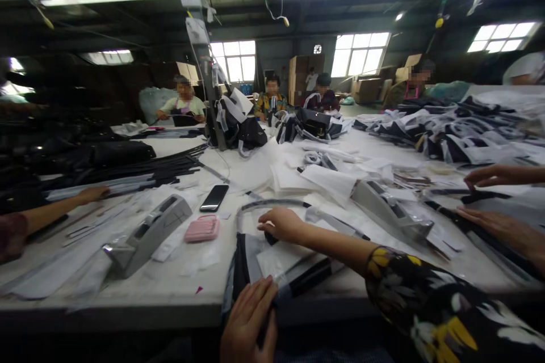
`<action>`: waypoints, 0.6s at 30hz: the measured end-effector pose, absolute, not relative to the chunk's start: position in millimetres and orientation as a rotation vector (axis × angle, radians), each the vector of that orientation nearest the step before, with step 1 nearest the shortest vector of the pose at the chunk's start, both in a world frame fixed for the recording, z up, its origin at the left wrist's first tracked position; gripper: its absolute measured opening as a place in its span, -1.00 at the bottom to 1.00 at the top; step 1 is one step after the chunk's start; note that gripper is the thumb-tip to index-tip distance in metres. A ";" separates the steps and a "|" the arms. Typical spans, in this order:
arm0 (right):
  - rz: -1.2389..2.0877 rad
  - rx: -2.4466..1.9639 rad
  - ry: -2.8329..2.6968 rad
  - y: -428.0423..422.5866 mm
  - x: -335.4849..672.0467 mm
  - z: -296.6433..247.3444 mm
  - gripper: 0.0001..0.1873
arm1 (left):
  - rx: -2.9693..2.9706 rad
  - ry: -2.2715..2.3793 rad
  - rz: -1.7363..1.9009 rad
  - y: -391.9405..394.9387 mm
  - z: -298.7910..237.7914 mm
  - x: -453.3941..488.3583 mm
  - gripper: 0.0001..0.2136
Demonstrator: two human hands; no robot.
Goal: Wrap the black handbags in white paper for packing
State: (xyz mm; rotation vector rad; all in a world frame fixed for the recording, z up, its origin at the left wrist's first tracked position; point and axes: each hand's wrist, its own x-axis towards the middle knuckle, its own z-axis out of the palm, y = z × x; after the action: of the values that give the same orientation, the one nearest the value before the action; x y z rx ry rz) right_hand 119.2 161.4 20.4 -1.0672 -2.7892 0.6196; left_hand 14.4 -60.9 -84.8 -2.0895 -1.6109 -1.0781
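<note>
A black handbag (242, 264) lies on the table edge in front of me, partly covered with white paper and clear film. Its long handle (272, 203) arches toward the back and is wrapped in pale film. My left hand (249, 317) grips the bag's near edge, fingers on top and thumb lower down at the right. Above the bag's middle is my right hand (283, 224), reaching in from the right in a floral sleeve. Its fingers curl down over a dark part of the bag; the fingertips' hold is partly hidden.
Grey tape dispensers stand left (147, 235) and right (387, 210) of the bag. A phone (214, 198) and a pink case (202, 228) lie nearby. Co-workers' hands are at the left (91, 194) and right (506, 232). Wrapped bags (460, 130) are heaped at the back right.
</note>
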 end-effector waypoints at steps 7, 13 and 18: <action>0.109 -1.667 -2.602 161.5 253.4 36.5 -0.40 | -1.409 -2.702 -1.889 -46.0 -74.6 -31.1 -0.47; 0.440 -1.707 -2.508 158.8 281.7 10.6 -0.27 | -1.127 -2.898 -2.293 -13.8 -56.2 -16.1 -0.28; 0.802 -1.360 -2.108 163.3 280.7 3.6 -0.18 | -1.035 -2.496 -2.483 -27.7 -18.7 2.3 -0.17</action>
State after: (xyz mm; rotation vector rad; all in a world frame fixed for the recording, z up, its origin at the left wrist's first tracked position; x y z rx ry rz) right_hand 280.7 163.3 3.6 -1.3604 -2.1080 0.8020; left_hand 2.3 -27.7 -18.7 -1.0355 -2.4964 -2.4828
